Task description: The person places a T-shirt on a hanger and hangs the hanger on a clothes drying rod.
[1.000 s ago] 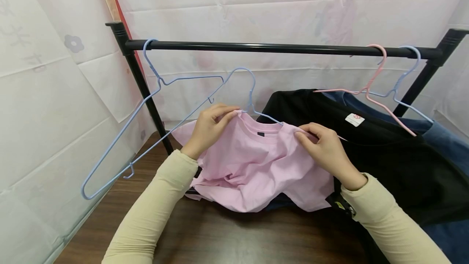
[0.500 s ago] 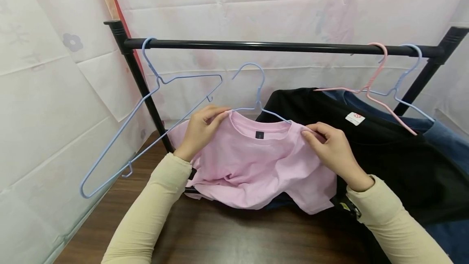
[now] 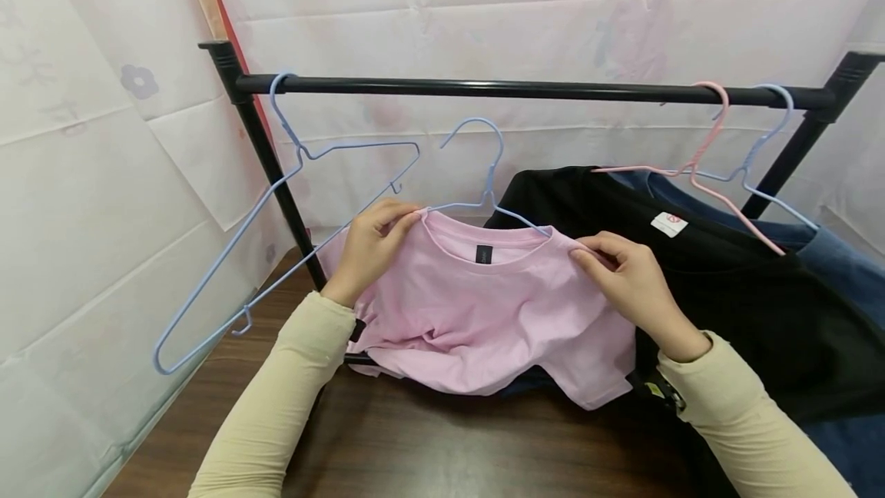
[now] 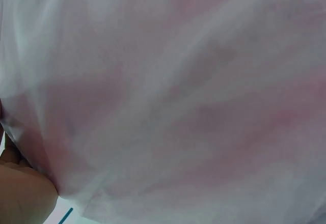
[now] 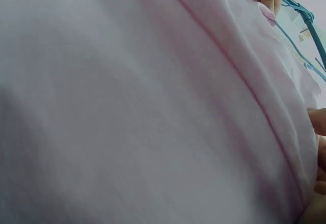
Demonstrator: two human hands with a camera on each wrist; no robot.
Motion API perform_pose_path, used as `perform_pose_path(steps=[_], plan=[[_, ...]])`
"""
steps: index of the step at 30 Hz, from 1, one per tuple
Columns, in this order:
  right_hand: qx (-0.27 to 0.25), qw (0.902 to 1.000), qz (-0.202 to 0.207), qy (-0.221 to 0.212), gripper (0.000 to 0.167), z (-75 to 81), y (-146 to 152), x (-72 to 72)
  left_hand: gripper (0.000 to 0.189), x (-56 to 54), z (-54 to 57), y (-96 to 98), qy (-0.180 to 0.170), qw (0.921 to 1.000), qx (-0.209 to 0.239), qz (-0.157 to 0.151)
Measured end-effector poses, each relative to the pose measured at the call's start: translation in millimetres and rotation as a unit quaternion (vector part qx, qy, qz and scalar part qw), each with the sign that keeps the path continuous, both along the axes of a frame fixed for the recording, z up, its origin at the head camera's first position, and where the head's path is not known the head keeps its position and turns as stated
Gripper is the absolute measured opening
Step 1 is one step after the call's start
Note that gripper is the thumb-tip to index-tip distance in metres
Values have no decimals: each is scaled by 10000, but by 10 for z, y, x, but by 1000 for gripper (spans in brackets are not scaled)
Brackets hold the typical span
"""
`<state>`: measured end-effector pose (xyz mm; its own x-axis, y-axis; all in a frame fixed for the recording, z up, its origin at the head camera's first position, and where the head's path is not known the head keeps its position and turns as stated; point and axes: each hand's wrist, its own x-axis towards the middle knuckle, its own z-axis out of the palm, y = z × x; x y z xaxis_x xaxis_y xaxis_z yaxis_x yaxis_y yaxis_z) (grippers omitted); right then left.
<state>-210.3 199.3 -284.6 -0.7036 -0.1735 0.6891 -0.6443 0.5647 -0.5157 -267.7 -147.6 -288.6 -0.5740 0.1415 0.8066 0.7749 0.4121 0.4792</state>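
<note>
A pink T-shirt [image 3: 470, 306] with a dark neck label hangs spread between both hands in the head view. Its neckline sits around a blue hanger [image 3: 489, 175], whose hook rises free in front of the backdrop, below the rail. My left hand [image 3: 376, 244] pinches the shirt's left shoulder beside the collar. With thumb and fingers, my right hand [image 3: 625, 283] pinches the other shoulder. Most of the hanger's arms are hidden inside the shirt. Pink cloth [image 4: 168, 107] fills most of the left wrist view, and the shirt [image 5: 153, 112] does the same in the right wrist view.
A black rail [image 3: 484, 88] runs across the back. At its left hangs a bare blue hanger [image 3: 242, 229]. To the right, a black shirt [image 3: 747, 313] hangs with a pink hanger [image 3: 707, 137], and a blue garment [image 3: 843, 260] behind it. Below is a brown wooden table [image 3: 442, 444].
My left hand has moved left along the collar, and my right slightly right, stretching the neckline wider. The hanger's hook has shifted right and shows more fully.
</note>
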Motion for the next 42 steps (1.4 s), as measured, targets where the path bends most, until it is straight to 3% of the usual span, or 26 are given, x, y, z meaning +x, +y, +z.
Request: perform_pose_path(steps=[11,21,26,30,42], plan=[[386,9992,-114,-35,6,-25,116,4,14,1,24,-16,42,9993,165,329],[384,9990,-239,-55,9,19,138,38,13,-11,15,4,68,9997,202,127],[267,9984,-174,468,4,19,124,69,13,-12,-11,19,53,9997,248,-46],[119,9956,-112,927,9,25,117,103,13,-16,-42,29,105,9996,242,-80],[-45,9871,-206,1584,20,106,154,167,16,-23,-28,120,166,9998,82,-59]])
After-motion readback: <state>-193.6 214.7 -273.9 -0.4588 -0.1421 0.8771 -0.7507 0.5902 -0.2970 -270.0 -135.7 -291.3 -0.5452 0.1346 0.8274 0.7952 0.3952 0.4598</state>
